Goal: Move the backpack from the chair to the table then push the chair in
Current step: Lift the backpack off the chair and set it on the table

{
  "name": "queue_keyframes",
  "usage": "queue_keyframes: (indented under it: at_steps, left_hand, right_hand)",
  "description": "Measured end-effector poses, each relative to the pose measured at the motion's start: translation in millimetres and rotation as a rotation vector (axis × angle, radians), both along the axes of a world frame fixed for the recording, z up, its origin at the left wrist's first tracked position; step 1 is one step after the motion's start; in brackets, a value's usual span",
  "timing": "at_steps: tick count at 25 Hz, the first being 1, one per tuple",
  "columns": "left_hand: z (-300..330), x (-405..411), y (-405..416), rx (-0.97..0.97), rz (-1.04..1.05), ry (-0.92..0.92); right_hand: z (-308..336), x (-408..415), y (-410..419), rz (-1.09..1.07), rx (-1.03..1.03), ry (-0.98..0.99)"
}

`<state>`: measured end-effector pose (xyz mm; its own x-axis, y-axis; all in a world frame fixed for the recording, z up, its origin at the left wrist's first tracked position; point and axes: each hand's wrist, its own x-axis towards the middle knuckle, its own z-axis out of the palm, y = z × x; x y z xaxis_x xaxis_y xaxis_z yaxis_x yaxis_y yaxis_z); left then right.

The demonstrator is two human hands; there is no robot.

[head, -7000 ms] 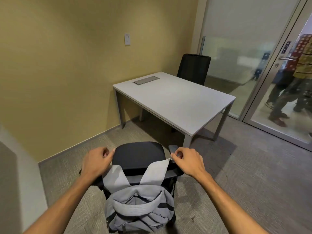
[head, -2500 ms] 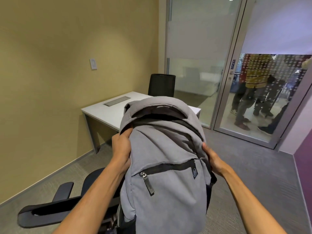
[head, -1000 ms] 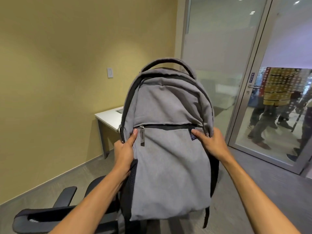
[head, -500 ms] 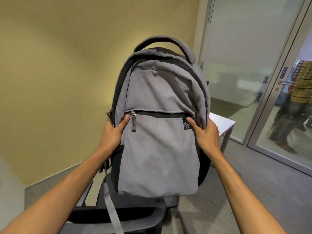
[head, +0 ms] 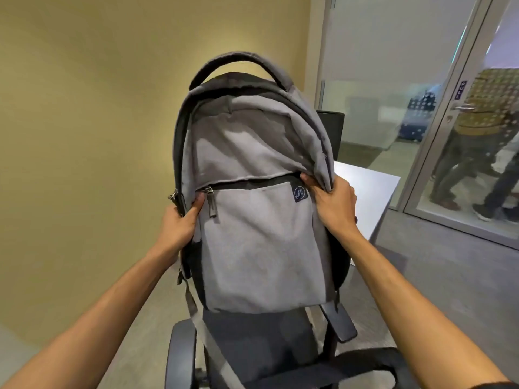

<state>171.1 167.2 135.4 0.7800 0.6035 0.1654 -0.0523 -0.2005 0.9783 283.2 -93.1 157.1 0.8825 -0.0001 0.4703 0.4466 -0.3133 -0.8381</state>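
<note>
Now | backpack [head: 258, 242] between chair [head: 252, 349] and table [head: 365, 189] | both hands' fingers [head: 196, 204] clamp it

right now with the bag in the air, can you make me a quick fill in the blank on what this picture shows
1. The grey backpack is held up by ____ hands, the left hand and the right hand.
2. Directly below the backpack is the black ____.
3. The table corner shows on the ____ side of the backpack.
4. The front pocket's zipper pull hangs beside the ____ hand.

Missing words: both (two); chair; right; left
</note>
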Motion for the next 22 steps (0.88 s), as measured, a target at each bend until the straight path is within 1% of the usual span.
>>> queue_keyframes:
  at_steps: [5, 9, 13, 17, 22]
  left_hand:
    - [0.3, 4.3, 42.5, 0.000, 0.007, -0.010]
    - [-9.7, 12.8, 55.6, -0.023, 0.025, -0.045]
    - [-21.7, 21.4, 63.6, -0.054, 0.011, -0.038]
    - [-38.3, 43.2, 83.1, -0.082, 0.002, -0.032]
    - [-70.8, 94.3, 144.8, -0.063, -0.045, -0.025]
  right_hand:
    - [6.1, 2.7, 49.5, 0.002, -0.041, 0.028]
    - [-2.3, 17.3, 58.1, 0.036, -0.072, 0.039]
    - [-14.4, 30.1, 62.7, 0.058, -0.093, 0.077]
    - [-32.3, 46.3, 79.0, 0.019, -0.132, 0.127]
    - [-55.6, 78.6, 126.3, -0.073, -0.205, 0.165]
